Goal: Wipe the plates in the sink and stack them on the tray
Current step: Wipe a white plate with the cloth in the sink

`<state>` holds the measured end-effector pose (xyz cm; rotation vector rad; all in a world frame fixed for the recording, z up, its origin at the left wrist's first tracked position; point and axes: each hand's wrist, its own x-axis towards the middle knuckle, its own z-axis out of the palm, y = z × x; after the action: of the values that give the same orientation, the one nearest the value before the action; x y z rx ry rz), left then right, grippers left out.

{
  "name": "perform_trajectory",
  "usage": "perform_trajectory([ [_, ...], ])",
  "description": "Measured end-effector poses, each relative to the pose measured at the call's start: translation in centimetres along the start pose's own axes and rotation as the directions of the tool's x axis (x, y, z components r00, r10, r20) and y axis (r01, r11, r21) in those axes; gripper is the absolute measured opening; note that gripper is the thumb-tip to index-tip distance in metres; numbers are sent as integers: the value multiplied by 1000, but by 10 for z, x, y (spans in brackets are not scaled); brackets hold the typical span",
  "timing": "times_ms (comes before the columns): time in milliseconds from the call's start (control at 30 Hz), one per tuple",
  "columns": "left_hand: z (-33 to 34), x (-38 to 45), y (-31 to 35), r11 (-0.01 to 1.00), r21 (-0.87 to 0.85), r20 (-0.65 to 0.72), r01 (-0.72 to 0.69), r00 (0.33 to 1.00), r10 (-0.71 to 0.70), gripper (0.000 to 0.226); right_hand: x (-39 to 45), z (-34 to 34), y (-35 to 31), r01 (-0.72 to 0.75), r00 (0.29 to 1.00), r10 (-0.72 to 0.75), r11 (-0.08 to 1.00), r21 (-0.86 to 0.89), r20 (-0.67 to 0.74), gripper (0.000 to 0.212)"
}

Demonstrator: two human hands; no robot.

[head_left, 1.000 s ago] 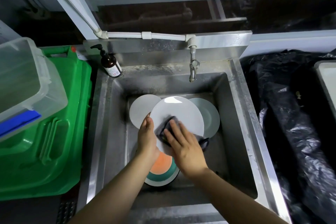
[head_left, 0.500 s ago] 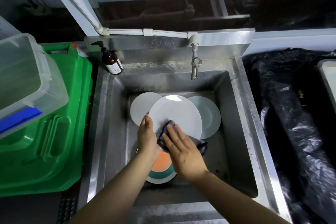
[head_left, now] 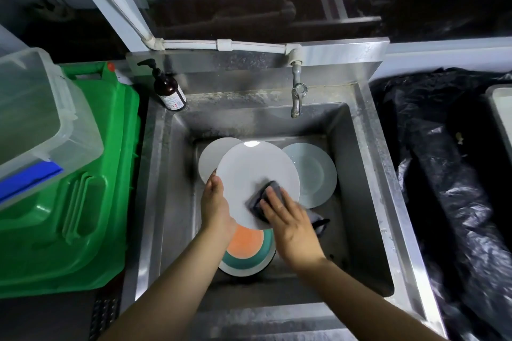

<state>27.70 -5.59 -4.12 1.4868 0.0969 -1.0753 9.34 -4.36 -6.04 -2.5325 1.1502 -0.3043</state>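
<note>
1. Two bare forearms reach into view from the lower edge, with no sleeves visible.
2. The left hand (head_left: 216, 209) wears no glove, ring or watch.
3. The right hand (head_left: 291, 225) is likewise ungloved, its wrist bare, fingernails short.

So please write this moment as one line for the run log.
left hand: holds white plate rim | right hand: presses dark cloth on plate | place: over sink

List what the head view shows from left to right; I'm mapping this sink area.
Clear bin → green crate → soap bottle → left hand → right hand → pale plate → black bag.
</note>
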Motion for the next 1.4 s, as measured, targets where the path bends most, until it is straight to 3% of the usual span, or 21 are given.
perform_trajectory([
  [100, 5, -1, 1, 998, 54, 28, -28, 999, 26, 34, -13, 7, -19, 93, 995, -95, 995, 39, 40, 77],
  [200, -3, 3, 1, 999, 54, 48, -1, 999, -2, 31, -8, -1, 2, 200, 976, -196, 979, -36, 97, 72],
  [333, -22, 6, 1, 997, 70, 52, 45, 997, -49, 36, 9, -16, 36, 16, 998, -11, 997, -70, 70, 60],
  [400, -25, 5, -2, 997, 48, 35, 55, 998, -57, 38, 10, -13, 36, -3, 998, 7, 998, -60, 58, 62],
  [533, -12, 3, -2, 998, 60, 38, 17, 999, -20, 30, -7, 9, 7, 248, 963, -247, 969, 0, 104, 72],
  [600, -8, 1, -2, 995, 100, 64, 20, 998, -26, 30, 1, 10, 1, 280, 953, -282, 959, 35, 106, 79],
  [867, -10, -17, -16, 984, 122, 131, 131, 980, -147, 35, 83, -4, -1, 187, 981, -189, 981, 50, 38, 53],
  [967, -11, -9, -12, 979, 85, 95, 185, 977, -193, 40, 54, 11, -8, 212, 977, -212, 977, 7, 37, 54],
  [1033, -10, -3, -9, 976, -7, 79, 215, 974, -214, 40, 22, 21, -8, 244, 968, -243, 970, -3, 69, 68],
  [1133, -14, 2, -9, 991, 11, 36, 132, 991, -132, 27, -14, 21, -7, 279, 951, -281, 960, 27, 129, 84],
  [1200, -19, 0, -14, 993, 43, 28, 106, 994, -107, 29, -3, 23, -1, 287, 948, -289, 957, 39, 135, 78],
  [1400, -25, -12, -26, 984, 177, 103, 37, 993, -56, 39, 77, 2, 19, 39, 993, -38, 999, -12, 114, 65],
])
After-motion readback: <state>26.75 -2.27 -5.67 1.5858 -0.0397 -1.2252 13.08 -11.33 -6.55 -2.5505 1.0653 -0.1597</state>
